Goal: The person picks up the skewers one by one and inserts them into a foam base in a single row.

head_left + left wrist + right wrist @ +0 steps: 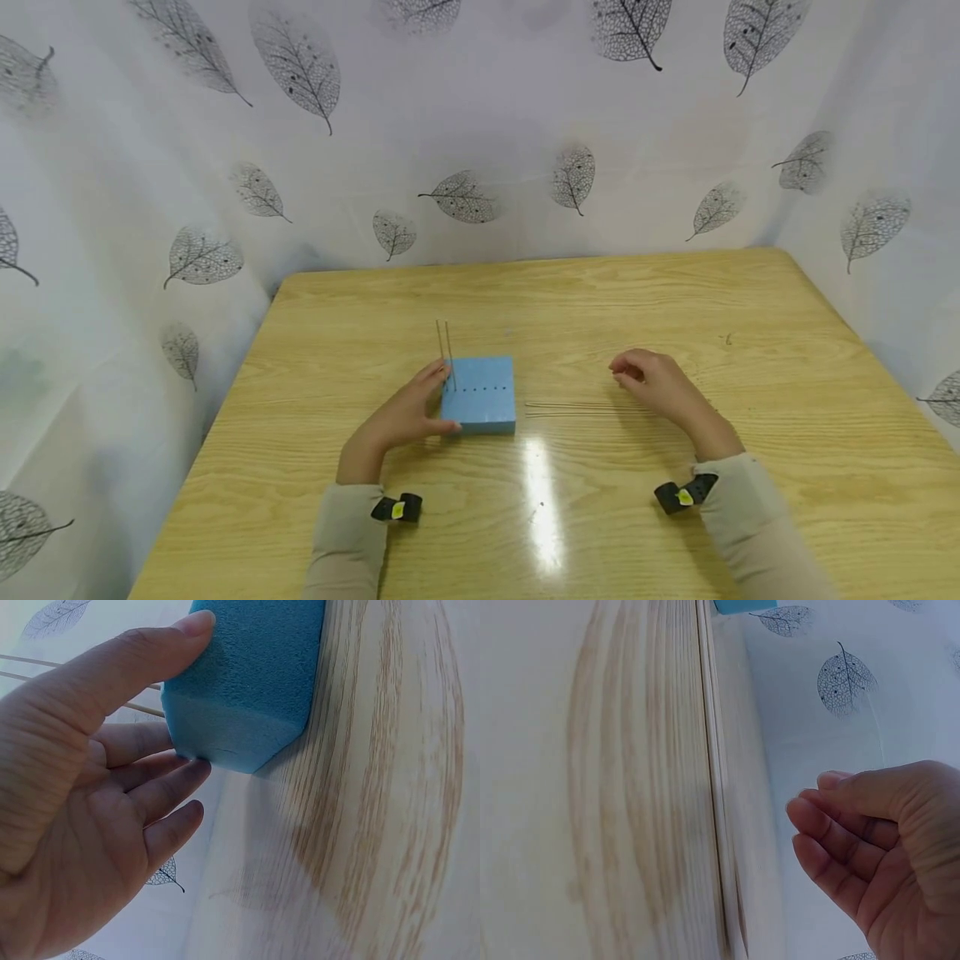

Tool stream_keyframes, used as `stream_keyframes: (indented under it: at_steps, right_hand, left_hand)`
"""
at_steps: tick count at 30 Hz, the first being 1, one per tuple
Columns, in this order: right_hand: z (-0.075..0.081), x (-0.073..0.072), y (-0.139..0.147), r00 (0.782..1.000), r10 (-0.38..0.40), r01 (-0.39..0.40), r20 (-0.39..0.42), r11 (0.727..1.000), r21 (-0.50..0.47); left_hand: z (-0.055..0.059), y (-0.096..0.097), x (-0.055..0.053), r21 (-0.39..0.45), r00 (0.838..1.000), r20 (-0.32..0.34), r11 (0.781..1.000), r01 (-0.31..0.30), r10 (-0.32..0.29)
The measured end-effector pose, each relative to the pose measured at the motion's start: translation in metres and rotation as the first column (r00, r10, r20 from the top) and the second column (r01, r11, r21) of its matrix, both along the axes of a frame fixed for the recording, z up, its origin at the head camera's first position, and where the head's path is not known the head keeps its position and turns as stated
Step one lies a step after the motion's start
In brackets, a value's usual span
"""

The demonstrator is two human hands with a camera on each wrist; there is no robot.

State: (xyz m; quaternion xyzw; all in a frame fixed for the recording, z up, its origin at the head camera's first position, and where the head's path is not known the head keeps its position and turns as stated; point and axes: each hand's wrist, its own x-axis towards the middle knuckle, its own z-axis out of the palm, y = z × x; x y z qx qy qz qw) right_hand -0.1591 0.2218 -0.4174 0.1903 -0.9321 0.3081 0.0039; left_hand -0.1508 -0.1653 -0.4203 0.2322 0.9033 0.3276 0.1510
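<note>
A blue foam block (480, 410) with a row of small holes lies on the table. Two thin rods (451, 358) stand upright in the holes at its left end. My left hand (405, 410) holds the block from the left, thumb on the near side and index finger at the far side; in the left wrist view the other fingers (171, 832) spread below it. Several thin rods (577, 406) lie side by side to the block's right. Just above their right ends hovers my right hand (660, 385), its fingers loosely bent, with nothing visible between them.
The wood-grain table (375, 317) reaches back to a white curtain (510, 108) printed with leaves, which also hangs at both sides. A tiny scrap (727, 339) lies at the back right. Black straps (686, 494) are on both wrists.
</note>
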Motion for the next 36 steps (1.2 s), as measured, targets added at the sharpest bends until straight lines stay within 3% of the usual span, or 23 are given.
stream_keyframes:
  at_steps: [8, 18, 25, 36]
  right_hand:
    - [-0.004, 0.002, 0.009, 0.999, -0.007, 0.006, 0.052, 0.999, 0.034]
    - [-0.012, 0.001, 0.008, 0.997, 0.057, -0.06, 0.049, 0.996, 0.07]
    - [-0.014, 0.0, 0.002, 0.988, 0.113, -0.124, 0.107, 0.987, 0.099]
    - [-0.014, 0.0, -0.004, 0.986, 0.13, -0.141, 0.104, 0.984, 0.109]
  left_hand:
    - [0.0, -0.001, 0.001, -0.01, 1.0, -0.017, 1.0, 0.003, -0.003]
    - [0.001, -0.002, 0.003, 0.0, 1.0, -0.012, 1.0, -0.001, 0.001]
    - [0.003, -0.001, 0.004, 0.009, 1.0, -0.003, 1.0, 0.005, -0.005]
    - [0.001, 0.0, 0.001, 0.012, 1.0, 0.017, 1.0, -0.001, 0.001]
